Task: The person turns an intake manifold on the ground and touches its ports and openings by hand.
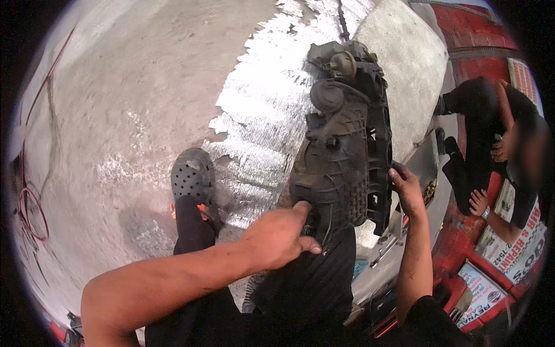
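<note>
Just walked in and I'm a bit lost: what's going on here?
A person has both hands on a black ribbed part. The right grip holds its right edge; the left grip is at its near end, though what its fingers close on is unclear. The part extends out over shiny foil. To the right, another person is nearby, hands off the part.
</note>
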Motion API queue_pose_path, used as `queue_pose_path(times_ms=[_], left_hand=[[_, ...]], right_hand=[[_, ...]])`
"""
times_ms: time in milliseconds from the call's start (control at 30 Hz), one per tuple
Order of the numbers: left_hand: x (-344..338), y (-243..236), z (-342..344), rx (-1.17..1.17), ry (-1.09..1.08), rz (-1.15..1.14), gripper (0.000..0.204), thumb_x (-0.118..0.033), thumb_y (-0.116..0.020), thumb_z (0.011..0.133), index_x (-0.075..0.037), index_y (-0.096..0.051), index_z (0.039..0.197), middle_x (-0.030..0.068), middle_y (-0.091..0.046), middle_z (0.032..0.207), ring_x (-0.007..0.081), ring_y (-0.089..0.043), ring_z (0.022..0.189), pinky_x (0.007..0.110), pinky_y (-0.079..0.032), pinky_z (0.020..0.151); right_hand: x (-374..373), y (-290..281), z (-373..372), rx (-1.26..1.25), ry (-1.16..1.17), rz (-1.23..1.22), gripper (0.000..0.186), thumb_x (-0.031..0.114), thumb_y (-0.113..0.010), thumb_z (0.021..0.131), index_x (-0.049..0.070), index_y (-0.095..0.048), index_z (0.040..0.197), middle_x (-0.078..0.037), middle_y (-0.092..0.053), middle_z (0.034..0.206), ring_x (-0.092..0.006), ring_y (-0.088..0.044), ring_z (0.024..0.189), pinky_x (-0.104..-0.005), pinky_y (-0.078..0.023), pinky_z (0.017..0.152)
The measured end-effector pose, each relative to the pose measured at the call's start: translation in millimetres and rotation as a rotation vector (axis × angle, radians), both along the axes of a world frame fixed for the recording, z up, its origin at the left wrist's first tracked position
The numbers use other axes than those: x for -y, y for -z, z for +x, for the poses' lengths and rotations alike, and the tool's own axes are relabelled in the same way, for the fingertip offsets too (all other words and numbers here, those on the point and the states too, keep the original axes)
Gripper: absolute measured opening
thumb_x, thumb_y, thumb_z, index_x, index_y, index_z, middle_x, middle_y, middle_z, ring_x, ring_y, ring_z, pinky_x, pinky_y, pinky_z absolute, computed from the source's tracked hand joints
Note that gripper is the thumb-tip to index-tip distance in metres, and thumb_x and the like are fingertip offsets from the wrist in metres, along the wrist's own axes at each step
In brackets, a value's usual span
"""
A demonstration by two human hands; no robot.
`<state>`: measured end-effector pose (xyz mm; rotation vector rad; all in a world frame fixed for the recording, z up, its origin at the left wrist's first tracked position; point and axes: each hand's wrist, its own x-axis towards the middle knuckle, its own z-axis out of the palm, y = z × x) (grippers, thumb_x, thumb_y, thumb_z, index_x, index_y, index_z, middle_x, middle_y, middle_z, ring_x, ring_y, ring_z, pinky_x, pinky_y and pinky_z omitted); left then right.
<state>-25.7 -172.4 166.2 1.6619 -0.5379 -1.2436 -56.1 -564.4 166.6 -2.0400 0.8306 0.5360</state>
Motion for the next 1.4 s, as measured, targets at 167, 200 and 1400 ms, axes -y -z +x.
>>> queue_pose_path(times_ms=[167, 200, 1400], left_hand=[[-6.2, -2.7, 8.3, -0.079, 0.085, 0.171, 0.077, -0.041, -0.079, 0.082, 0.01, -0.047, 0.13, 0.0357, -0.064, 0.106, 0.0497, -0.062, 0.108, 0.051, -0.049, 0.094], [-7.9, 2.8, 6.7, -0.079, 0.095, 0.171, 0.077, -0.041, -0.079, 0.082, 0.01, -0.047, 0.13, 0.0357, -0.064, 0.106, 0.0497, -0.062, 0.108, 0.051, -0.049, 0.094], [-41.2, -190.1, 4.7, 0.551, -0.095, 0.59, 0.064, -0.02, -0.082, 0.079, -0.001, -0.055, 0.134, 0.0197, -0.07, 0.117, 0.0298, -0.068, 0.11, 0.04, -0.05, 0.096]], right_hand=[[-9.5, 17.5, -14.6, 0.064, 0.079, -0.103, 0.045, 0.03, -0.065, 0.098, -0.004, -0.063, 0.128, -0.014, -0.069, 0.121, -0.0199, -0.063, 0.109, -0.0328, -0.046, 0.099], [-13.1, 24.7, -19.9, 0.156, 0.05, -0.196, 0.044, 0.029, -0.064, 0.097, -0.004, -0.063, 0.127, -0.014, -0.069, 0.119, -0.0207, -0.062, 0.109, -0.033, -0.045, 0.1], [-78.1, 42.0, -42.2, 0.264, -0.202, -0.519, 0.078, 0.059, -0.044, 0.1, 0.005, -0.029, 0.154, -0.024, -0.039, 0.151, -0.0442, -0.044, 0.135, -0.0537, -0.041, 0.107]])
